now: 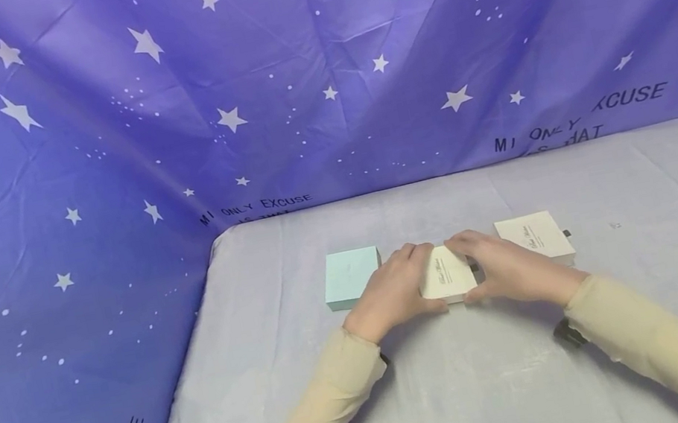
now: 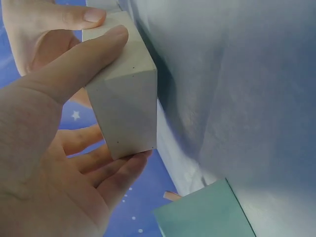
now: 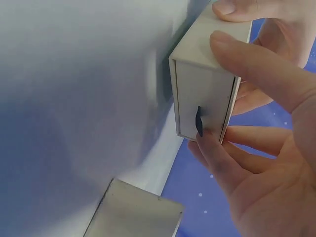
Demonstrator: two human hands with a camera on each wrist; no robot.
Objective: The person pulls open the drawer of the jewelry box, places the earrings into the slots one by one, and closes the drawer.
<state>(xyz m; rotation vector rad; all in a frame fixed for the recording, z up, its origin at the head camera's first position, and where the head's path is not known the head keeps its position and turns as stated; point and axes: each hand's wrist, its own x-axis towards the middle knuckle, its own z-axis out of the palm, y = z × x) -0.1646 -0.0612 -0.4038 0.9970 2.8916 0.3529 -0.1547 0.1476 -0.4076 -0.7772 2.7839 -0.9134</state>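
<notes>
In the head view a small white drawer box (image 1: 448,274) with dark lettering lies between both hands on the cloth. My left hand (image 1: 393,286) grips its left side, thumb on the near face and fingers at the far face. The right hand (image 1: 513,270) holds the opposite side in the same way. Both thumbs press the same face of the box (image 2: 128,106) in the left wrist view. A dark pull tab (image 3: 199,121) sticks out of the box's right end, a right fingertip close beside it. The drawer looks closed.
A teal box (image 1: 351,277) stands just left of the left hand. Behind the right hand is a second white box (image 1: 537,235) with a dark tab. Pale cloth (image 1: 478,383) covers the table, and a purple star-printed curtain (image 1: 296,45) hangs at its back and left.
</notes>
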